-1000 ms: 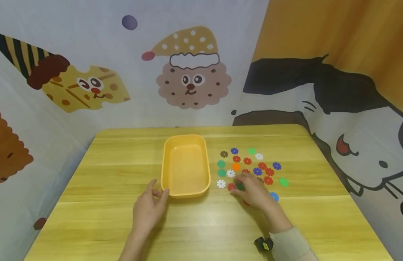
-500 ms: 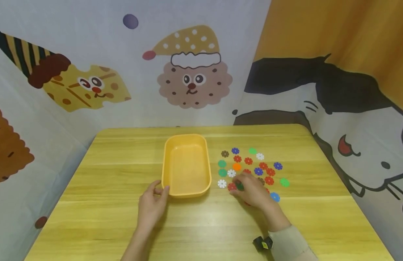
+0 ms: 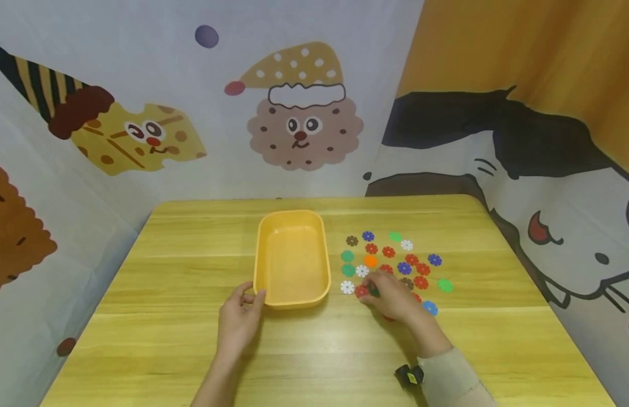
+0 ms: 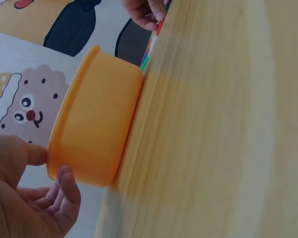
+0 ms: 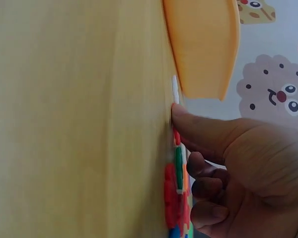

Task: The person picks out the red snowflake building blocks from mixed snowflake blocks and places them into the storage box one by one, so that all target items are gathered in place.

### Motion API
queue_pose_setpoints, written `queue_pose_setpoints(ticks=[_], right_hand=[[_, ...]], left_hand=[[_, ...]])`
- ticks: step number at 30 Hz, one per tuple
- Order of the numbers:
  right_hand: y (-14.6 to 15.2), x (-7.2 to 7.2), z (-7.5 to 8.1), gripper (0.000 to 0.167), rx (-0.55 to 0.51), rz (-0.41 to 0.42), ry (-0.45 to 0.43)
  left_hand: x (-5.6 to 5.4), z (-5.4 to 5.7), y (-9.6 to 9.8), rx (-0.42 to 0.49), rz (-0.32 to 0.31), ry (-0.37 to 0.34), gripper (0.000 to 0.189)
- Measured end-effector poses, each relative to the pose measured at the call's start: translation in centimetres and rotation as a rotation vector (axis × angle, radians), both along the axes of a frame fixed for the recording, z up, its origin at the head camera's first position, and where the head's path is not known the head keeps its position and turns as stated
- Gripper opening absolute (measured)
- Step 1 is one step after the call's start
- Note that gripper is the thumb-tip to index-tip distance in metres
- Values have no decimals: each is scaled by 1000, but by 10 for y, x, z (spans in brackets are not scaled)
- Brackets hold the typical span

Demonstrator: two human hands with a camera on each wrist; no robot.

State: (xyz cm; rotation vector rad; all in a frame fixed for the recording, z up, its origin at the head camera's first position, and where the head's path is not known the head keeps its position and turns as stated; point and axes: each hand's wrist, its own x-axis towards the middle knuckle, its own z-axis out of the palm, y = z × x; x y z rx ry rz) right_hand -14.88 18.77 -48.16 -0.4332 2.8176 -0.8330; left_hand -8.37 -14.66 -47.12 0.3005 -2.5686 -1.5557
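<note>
Left hand [image 3: 239, 323] edged inward, touching yellow tray [image 3: 294, 265].

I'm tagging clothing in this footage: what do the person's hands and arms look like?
The left hand and right hand are both gloveless. The left forearm is bare where the head view shows it. The right arm wears a pale greyish-beige sleeve, with a small black object bearing a yellow mark by its cuff.

Downward head view, low sideways wrist views, shared tray [image 3: 293, 263]
</note>
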Motion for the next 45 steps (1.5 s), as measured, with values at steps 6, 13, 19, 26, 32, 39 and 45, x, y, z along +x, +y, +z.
queue_pose_setpoints(ticks=[6, 13, 19, 26, 32, 39, 45], right_hand=[[-1, -2, 4, 25, 31, -25, -67], [-1, -1, 4, 25, 8, -30, -97], [-1, -1, 1, 28, -44, -9, -76], [-1, -1, -1, 28, -84, 20, -72], [2, -2, -2, 33, -77, 54, -37], [4, -3, -4, 22, -76, 114, -6], [3, -3, -3, 24, -64, 84, -24]], left_hand=[[-1, -1, 0, 5, 2, -34, 50], [-1, -4, 0, -2, 9, -18, 48], [1, -5, 0, -3, 4, -8, 48], [1, -5, 0, 13, 4, 1, 47], [-1, -5, -1, 32, 5, -25, 47], [-2, -5, 0, 121, -1, -28, 47], [-5, -6, 2, 227, 5, -17, 45]])
